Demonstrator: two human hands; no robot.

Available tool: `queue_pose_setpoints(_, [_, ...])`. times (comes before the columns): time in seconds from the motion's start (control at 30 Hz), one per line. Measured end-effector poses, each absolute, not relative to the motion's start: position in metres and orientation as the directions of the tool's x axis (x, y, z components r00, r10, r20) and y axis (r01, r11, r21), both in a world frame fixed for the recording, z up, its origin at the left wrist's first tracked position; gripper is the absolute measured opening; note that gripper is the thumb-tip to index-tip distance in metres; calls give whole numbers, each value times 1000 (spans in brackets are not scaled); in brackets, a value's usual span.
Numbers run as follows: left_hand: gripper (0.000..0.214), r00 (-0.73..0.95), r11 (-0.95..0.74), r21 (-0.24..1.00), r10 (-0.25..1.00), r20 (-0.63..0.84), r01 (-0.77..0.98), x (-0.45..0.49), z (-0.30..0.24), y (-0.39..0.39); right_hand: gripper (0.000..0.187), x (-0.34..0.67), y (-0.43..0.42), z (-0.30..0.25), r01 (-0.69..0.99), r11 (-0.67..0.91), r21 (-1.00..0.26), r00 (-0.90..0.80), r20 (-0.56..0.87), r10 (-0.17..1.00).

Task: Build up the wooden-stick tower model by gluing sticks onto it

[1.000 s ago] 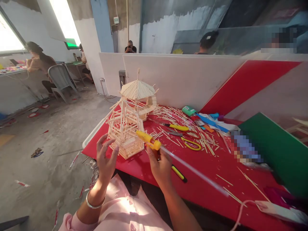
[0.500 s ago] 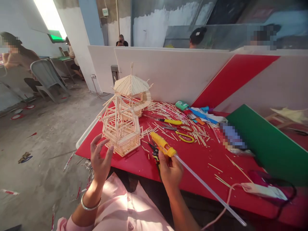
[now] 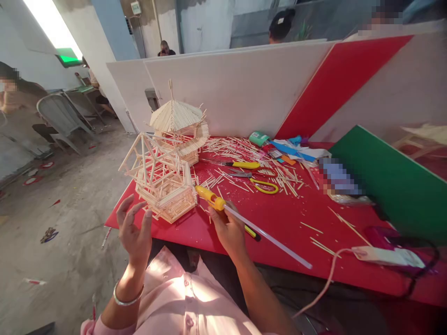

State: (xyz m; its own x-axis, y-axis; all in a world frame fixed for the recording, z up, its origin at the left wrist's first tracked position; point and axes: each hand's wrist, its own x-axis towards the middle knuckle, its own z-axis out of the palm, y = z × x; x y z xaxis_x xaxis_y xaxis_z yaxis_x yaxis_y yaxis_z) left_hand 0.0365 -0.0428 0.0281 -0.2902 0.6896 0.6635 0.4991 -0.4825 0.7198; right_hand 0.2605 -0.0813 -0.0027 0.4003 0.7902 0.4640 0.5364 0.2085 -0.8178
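Observation:
My right hand (image 3: pixel 228 230) grips a yellow glue gun (image 3: pixel 210 197) with a long clear glue stick (image 3: pixel 268 237) jutting out behind it; its nozzle points at the base of a small stick-built hexagonal frame (image 3: pixel 159 174). My left hand (image 3: pixel 134 230) hovers open, fingers spread, just in front of that frame at the table's near left corner, touching nothing. A roofed stick pavilion (image 3: pixel 179 125) stands right behind the frame. Both models rest on the red table top (image 3: pixel 286 223).
Loose sticks (image 3: pixel 240 158), yellow-handled scissors (image 3: pixel 260 184), a yellow cutter (image 3: pixel 240 164) and a green tape roll (image 3: pixel 258 138) lie mid-table. A green board (image 3: pixel 394 186) leans at the right; a power strip (image 3: pixel 387 256) with cord lies nearby. White and red boards stand behind. People sit beyond.
My right hand has swung the glue gun back toward the frame's base after pulling it away. My left hand stays open near the frame. The view has tilted down.

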Motion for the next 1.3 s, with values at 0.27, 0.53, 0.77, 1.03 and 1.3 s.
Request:
queue_pose_setpoints(0.27, [11,-305,-555,660,601,739,507,53,32,-45,22,260,-89,-18,542,267,-797,304,482,822])
queue_pose_setpoints(0.53, [9,-346,-548,661,573,743,512,55,32,-46,33,271,-84,-18,549,104,-830,425,384,820])
queue_pose_setpoints(0.77, [10,-343,-557,698,614,711,449,52,29,-46,42,272,-82,-29,477,17,-879,437,254,863])
queue_pose_setpoints(1.03, [9,-370,-532,739,643,670,414,45,19,-40,43,277,-86,5,523,-3,-852,439,266,858])
queue_pose_setpoints(1.3, [9,-395,-501,778,673,626,379,38,18,-41,41,276,18,10,560,-61,-826,375,187,908])
